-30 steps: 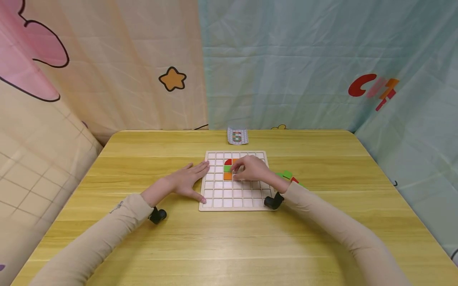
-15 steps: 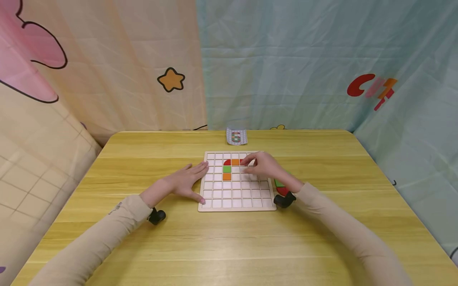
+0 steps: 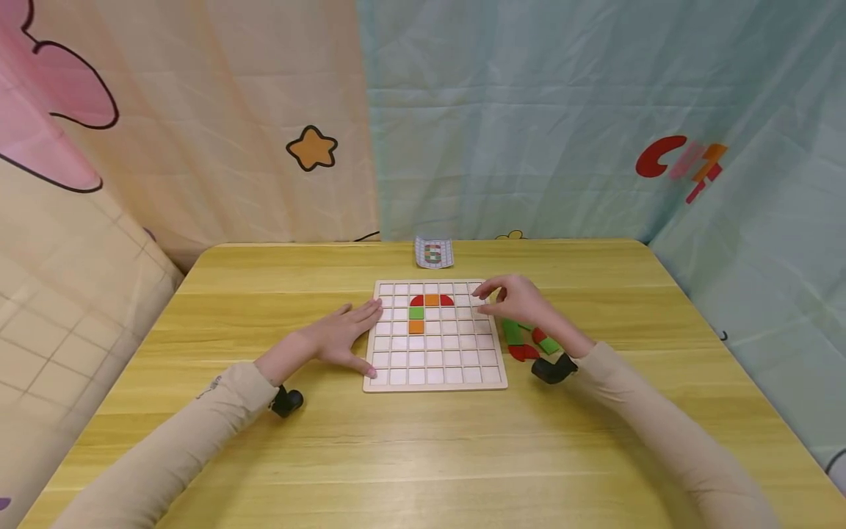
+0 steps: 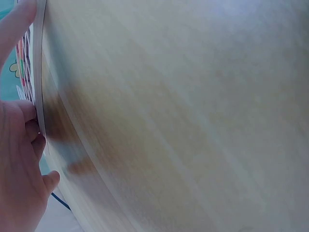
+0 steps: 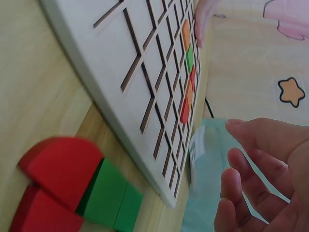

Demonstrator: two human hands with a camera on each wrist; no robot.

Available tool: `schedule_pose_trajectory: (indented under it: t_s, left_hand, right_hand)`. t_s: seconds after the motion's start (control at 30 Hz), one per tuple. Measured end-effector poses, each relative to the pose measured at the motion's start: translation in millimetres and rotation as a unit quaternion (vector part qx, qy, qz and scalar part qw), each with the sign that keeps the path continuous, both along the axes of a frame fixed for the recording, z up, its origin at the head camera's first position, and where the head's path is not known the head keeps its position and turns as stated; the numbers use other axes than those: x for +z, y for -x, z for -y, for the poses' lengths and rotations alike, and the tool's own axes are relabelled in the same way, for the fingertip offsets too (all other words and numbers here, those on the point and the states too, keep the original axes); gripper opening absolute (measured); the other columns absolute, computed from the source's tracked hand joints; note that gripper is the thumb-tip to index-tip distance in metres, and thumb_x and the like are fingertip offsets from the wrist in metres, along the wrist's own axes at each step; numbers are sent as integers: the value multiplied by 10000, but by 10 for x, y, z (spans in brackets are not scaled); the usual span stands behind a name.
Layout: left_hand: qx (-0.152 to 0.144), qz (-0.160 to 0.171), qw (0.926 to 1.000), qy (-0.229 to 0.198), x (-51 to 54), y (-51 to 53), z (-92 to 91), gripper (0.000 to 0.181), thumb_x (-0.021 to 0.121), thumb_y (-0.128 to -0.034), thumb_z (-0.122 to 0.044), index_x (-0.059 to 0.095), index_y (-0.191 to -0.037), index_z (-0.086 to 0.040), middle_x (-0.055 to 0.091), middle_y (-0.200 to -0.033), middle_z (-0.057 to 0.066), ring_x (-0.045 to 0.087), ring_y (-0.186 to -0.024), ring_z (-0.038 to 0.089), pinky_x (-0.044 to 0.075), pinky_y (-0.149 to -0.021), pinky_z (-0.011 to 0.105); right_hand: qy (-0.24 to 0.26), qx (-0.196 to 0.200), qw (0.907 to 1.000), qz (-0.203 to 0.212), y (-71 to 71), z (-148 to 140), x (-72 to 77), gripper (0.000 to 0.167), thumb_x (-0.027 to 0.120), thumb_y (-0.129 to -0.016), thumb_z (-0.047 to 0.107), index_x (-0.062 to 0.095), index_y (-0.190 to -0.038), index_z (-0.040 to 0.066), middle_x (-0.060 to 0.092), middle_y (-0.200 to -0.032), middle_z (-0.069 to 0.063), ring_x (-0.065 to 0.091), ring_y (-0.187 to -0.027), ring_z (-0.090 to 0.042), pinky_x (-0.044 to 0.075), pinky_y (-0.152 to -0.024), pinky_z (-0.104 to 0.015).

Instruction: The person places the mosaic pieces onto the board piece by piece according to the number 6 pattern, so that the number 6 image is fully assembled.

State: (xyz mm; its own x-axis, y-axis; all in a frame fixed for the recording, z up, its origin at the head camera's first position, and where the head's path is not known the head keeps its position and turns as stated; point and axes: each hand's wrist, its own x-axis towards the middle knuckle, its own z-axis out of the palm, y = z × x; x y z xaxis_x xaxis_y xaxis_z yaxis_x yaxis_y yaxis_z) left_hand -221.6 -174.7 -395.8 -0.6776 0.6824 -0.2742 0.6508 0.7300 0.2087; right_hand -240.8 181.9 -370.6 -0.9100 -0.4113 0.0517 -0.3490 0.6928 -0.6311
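Note:
A wooden grid board [image 3: 436, 387] lies flat on the table. In its upper rows sit a rounded red piece [image 3: 416, 301], an orange square [image 3: 432, 300], another rounded red piece [image 3: 447, 300], a green square [image 3: 416, 313] and a lower orange square [image 3: 416, 327]. My left hand [image 3: 335, 340] rests with spread fingers and thumb on the board's left edge. Above the upper right edge hovers my right hand [image 3: 522, 303], fingers loosely bent, thumb apart from them. The right wrist view shows nothing between the fingers of this hand [image 5: 270, 179].
Loose red pieces [image 3: 522, 353] and green pieces [image 3: 512, 332] lie right of the board, beneath my right forearm. A small printed card [image 3: 434, 253] with a coloured grid pattern stands behind the board near the table's [image 3: 423, 455] back edge. Curtains hang behind.
My right hand has moved rightward from the middle of the grid to beyond its right side. The rounded red piece right of the orange square is now uncovered. The left hand stays put.

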Motion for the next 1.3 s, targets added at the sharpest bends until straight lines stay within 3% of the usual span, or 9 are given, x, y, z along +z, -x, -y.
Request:
schedule_pose_trajectory:
  t_s: [0.23,0.77,1.3]
  left_hand:
    - [-31,-38,10000,-17,-11,4,2,1185,615,-753,-727,83,-1539,-18,-5,-1627,129,30,-1508,283,73,-1203,553]
    - [-35,-16,9999,-98,-2,-3,3,1177,624,-755,-715,100,-1535,-7,12,-1625,146,46,-1506,298,73,-1202,555]
    - [-46,-34,9999,-87,-15,3,16,1181,614,-752,-728,93,-1539,-17,2,-1627,133,38,-1507,291,68,-1204,552]
  right_hand:
    - [208,-151,9996,128,-63,-243,-13,293,750,-822,125,712,-1094,24,694,-1007,-141,560,-681,-184,472,-584,-264]
    - [-85,-445,9990,-45,-186,-740,-186,295,758,-825,154,711,-1086,25,708,-1014,-167,600,-711,-153,497,-625,-240]
    - [-339,-768,9962,245,-228,-821,-306,366,786,-794,248,714,-1093,50,715,-1053,-146,654,-897,-264,546,-782,-384]
